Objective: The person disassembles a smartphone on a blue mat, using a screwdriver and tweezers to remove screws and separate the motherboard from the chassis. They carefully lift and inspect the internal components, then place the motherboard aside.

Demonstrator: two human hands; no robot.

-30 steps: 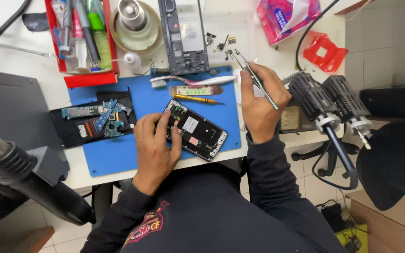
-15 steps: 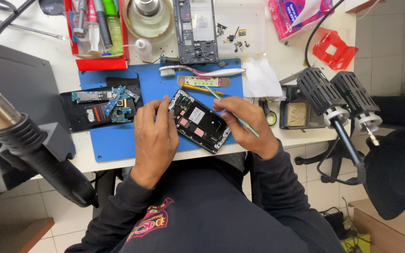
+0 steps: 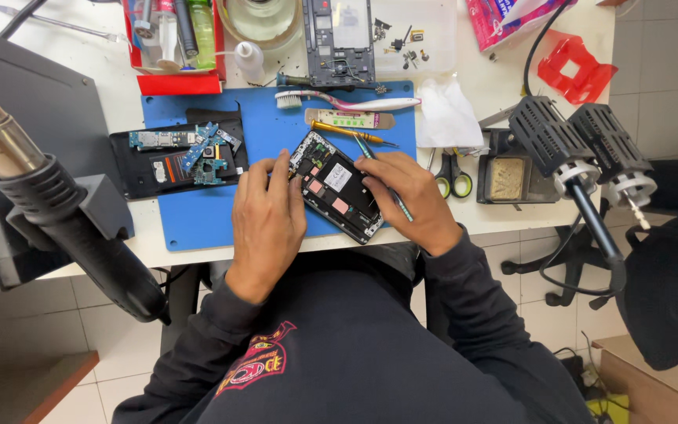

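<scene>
White bench top under me, with a blue work mat laid across its near edge. On the mat, tilted, lies an opened phone, back cover off, its dark insides and small boards showing. My left hand lies flat against the phone's left side, fingers stretched forward and close together, steadying its upper corner. My right hand rests on the phone's right edge and pinches a thin pair of tweezers, whose tip points up and away from me, past the phone's top corner. Just beyond the phone lie a yellow-handled screwdriver, a flat pry tool and a toothbrush. To my left on the mat, a black tray holds blue circuit boards. Further back stands a second stripped phone frame. Scissors lie just right of my right hand, beside a white tissue. A hot-air gun juts in at my left.
</scene>
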